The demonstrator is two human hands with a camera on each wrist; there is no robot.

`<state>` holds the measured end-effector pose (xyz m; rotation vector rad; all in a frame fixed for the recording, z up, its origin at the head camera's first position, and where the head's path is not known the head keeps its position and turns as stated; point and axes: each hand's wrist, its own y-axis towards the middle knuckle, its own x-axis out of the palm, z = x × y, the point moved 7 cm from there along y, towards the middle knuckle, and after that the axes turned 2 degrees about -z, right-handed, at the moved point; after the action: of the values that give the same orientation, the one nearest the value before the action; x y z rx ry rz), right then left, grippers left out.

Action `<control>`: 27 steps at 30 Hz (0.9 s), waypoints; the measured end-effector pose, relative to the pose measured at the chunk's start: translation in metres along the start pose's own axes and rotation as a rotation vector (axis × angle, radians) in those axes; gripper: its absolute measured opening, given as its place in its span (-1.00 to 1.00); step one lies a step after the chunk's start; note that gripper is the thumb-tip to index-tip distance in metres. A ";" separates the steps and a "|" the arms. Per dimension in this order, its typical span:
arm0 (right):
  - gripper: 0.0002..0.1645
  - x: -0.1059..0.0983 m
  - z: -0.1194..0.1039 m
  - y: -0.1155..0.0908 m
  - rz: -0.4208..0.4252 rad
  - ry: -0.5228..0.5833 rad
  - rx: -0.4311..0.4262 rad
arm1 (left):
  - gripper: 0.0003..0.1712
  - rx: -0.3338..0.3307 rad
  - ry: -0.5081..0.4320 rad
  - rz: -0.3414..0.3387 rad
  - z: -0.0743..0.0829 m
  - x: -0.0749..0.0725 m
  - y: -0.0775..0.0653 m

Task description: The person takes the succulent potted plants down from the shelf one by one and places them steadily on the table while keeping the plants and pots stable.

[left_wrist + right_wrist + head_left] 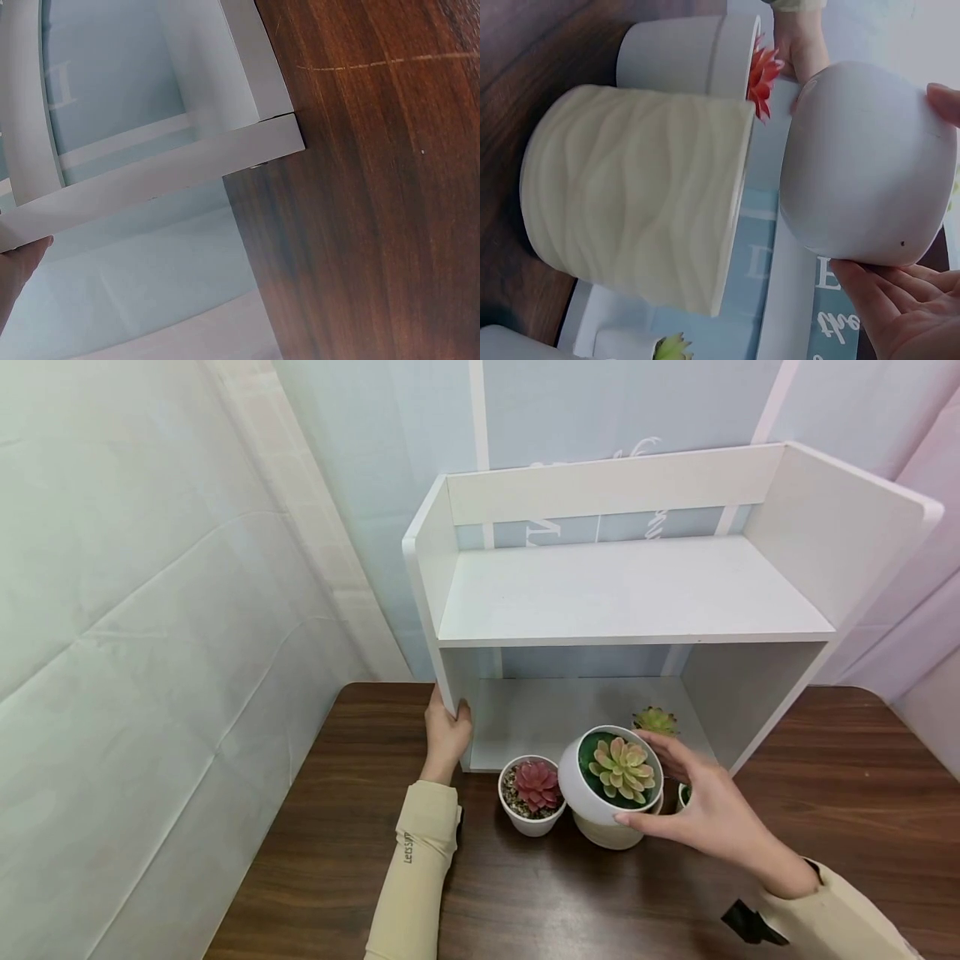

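My right hand [708, 806] grips a round white pot with a pale green, pink-edged succulent [621, 770], thumb on the near side and fingers at the far rim. It is raised above a cream pot with a wavy surface [634, 191], whose top the head view hides. To the left stands a white pot with a red succulent [532, 795] on the table. My left hand [446, 735] holds the left side panel of a white two-level shelf [637, 589], thumb on the inner side. In the left wrist view only part of that hand [19, 274] shows against the panel.
Inside the lower level, at the right, a green succulent [656, 720] shows behind the held pot. Another pot [684, 795] is mostly hidden by my right hand. The brown wooden table [322, 852] carries everything, with a hanging cloth [150, 610] on the left.
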<state>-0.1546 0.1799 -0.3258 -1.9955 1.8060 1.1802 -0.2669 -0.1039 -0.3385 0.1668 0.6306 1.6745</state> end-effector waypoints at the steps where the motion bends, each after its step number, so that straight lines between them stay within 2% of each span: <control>1: 0.12 0.001 -0.001 -0.001 -0.002 0.000 -0.005 | -0.48 0.003 -0.003 0.001 -0.001 0.000 0.000; 14: 0.12 0.015 -0.014 -0.014 -0.038 0.008 -0.092 | -0.47 0.000 -0.003 0.007 0.000 0.000 0.000; 22: 0.13 0.024 -0.016 -0.021 -0.075 -0.021 -0.065 | -0.46 0.000 -0.002 0.003 -0.001 0.000 0.000; 27: 0.13 0.030 -0.017 -0.026 -0.091 -0.047 -0.081 | -0.46 -0.013 0.000 0.001 0.000 0.000 -0.001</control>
<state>-0.1263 0.1529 -0.3432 -2.0514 1.6516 1.2802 -0.2662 -0.1040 -0.3392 0.1576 0.6193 1.6787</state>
